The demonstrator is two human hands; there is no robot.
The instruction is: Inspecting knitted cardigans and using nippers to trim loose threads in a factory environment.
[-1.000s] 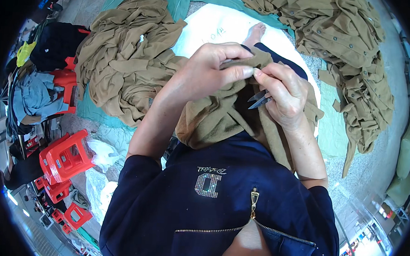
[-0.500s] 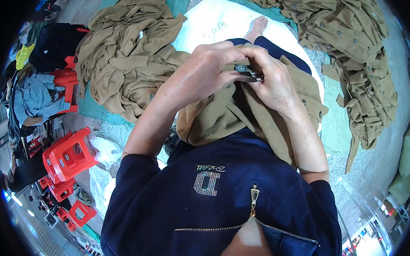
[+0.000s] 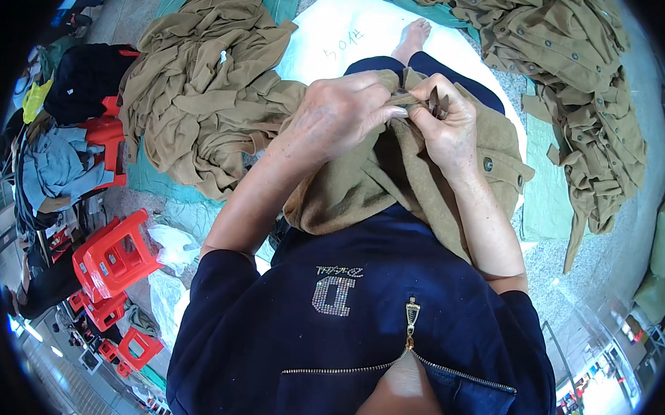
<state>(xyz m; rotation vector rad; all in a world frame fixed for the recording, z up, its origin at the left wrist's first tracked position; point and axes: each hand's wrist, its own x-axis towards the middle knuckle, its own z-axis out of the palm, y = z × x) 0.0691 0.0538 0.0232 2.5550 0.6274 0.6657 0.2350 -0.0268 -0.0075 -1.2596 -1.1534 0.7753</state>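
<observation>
A khaki-brown garment (image 3: 348, 186) with dark buttons lies bunched over my lap. My left hand (image 3: 344, 111) pinches a folded edge of it between thumb and fingers. Close beside it, my right hand (image 3: 449, 127) is closed around small dark metal thread snips (image 3: 439, 102), whose blades stick up from between the fingers. The right thumb and fingertip also press on the garment's edge, almost meeting the left thumb. The snips' handle is hidden inside the hand. A dark button (image 3: 488, 164) shows on the garment, just right of my right wrist.
A heap of similar brown garments (image 3: 204, 91) lies at left, and another buttoned pile (image 3: 569, 62) at far right. Beneath my legs is a white sheet (image 3: 333, 33) with handwriting. Red plastic stools (image 3: 115, 254) and clear plastic bags (image 3: 173, 249) stand or lie at left.
The snips have turned from between my hands to pointing up in my right hand. Both hands have drawn closer on the garment's edge; the button between them is now covered.
</observation>
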